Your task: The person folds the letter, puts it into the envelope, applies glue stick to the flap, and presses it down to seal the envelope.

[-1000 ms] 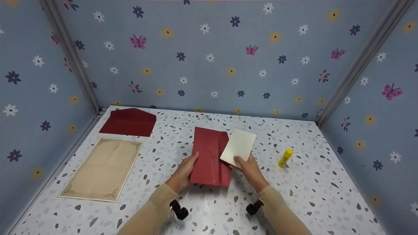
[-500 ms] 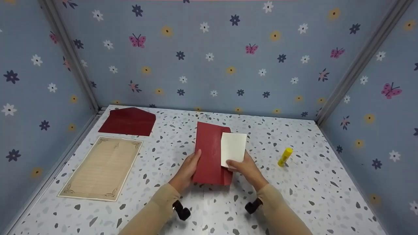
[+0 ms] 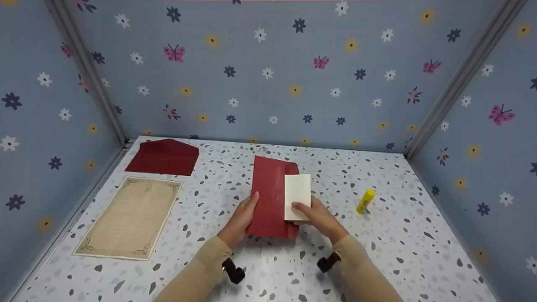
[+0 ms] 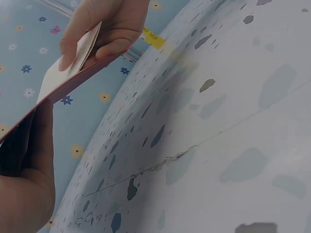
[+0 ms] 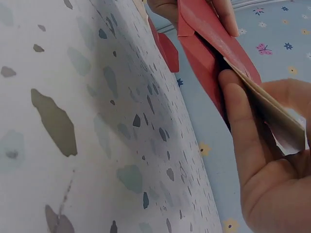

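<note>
A red envelope point(image 3: 268, 197) is held upright in front of the body, its left edge gripped by my left hand point(image 3: 241, 216), thumb on the near face. My right hand point(image 3: 321, 216) pinches a folded cream paper point(image 3: 298, 188), thumb on top and fingers behind it. The paper overlaps the envelope's right side. In the right wrist view the folded paper's edge point(image 5: 265, 99) lies at the envelope's opening, and fingers point(image 5: 238, 104) reach against the red flap point(image 5: 204, 68). The left wrist view shows the cream paper point(image 4: 60, 80) against the red edge.
A dark red envelope point(image 3: 163, 157) lies at the table's back left. In front of it is a beige bordered sheet point(image 3: 130, 218). A yellow glue stick point(image 3: 366, 201) stands on the right. Flower-patterned walls point(image 3: 268, 84) enclose the speckled table point(image 3: 402, 235).
My right hand has turned the cream paper from tilted to upright and brought it left and slightly down over the envelope's right side. The envelope has shifted a little to the right.
</note>
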A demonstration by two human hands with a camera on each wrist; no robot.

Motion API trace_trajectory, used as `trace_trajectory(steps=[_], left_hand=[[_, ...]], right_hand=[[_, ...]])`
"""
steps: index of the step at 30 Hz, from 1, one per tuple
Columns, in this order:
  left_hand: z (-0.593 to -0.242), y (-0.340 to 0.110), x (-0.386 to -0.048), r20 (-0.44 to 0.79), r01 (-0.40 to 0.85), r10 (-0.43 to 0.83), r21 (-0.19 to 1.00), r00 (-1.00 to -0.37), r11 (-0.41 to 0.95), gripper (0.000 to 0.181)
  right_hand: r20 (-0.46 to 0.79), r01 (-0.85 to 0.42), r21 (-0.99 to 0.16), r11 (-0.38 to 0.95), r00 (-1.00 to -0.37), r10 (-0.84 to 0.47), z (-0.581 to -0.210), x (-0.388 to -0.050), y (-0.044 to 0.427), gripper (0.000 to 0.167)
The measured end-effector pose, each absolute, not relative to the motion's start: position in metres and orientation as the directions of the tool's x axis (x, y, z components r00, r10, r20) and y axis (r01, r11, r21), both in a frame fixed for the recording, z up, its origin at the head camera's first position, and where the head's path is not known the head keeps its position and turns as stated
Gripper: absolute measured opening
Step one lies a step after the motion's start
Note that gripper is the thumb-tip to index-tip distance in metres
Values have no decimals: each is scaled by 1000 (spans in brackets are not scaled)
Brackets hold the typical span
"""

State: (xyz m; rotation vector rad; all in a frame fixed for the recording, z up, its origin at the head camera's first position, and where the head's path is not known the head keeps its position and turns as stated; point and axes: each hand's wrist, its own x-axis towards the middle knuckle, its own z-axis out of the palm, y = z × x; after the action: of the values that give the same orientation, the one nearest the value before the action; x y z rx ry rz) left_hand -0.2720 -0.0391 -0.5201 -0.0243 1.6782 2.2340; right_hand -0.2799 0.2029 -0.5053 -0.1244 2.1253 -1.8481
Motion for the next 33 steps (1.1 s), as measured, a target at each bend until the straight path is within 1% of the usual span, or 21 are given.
trace_trajectory(steps=[3,6,10,13,16,22,27,29,33], left_hand=[[-519,-40,-273,-208,-273,254,927,-945,-256,62],[-518,-40,-274,-207,-271,245,925,-947,-266,61],[-518,-40,-274,-224,-280,228,925,-948,-255,62],[-519,-38,-274,-221,-270,221,935,-950,-228,67],[-519,-36,-273,-211,-252,207,947,-955,-198,73],[-519,-33,-273,-226,-263,192,943,-955,-202,76],[-519,-32,-273,-239,-275,183,939,-954,-205,75],[-519,-30,-272,-234,-274,195,938,-952,-213,75],[-519,-28,-271,-213,-271,241,933,-947,-237,73]], right_hand=[[-213,175,-966,189,-955,-204,-501,-282,203,69],[-196,165,-968,190,-968,-154,-497,-284,204,65],[-141,117,-982,149,-976,-163,-497,-283,205,52],[-114,90,-988,129,-975,-192,-497,-282,205,47],[-92,64,-987,145,-977,-193,-497,-283,203,47],[-77,52,-980,194,-989,-123,-498,-284,198,47],[-35,20,-988,154,-995,-97,-502,-283,193,43],[-12,0,-990,143,-996,-87,-503,-282,191,42],[26,-37,-983,182,-998,-63,-504,-282,186,43]])
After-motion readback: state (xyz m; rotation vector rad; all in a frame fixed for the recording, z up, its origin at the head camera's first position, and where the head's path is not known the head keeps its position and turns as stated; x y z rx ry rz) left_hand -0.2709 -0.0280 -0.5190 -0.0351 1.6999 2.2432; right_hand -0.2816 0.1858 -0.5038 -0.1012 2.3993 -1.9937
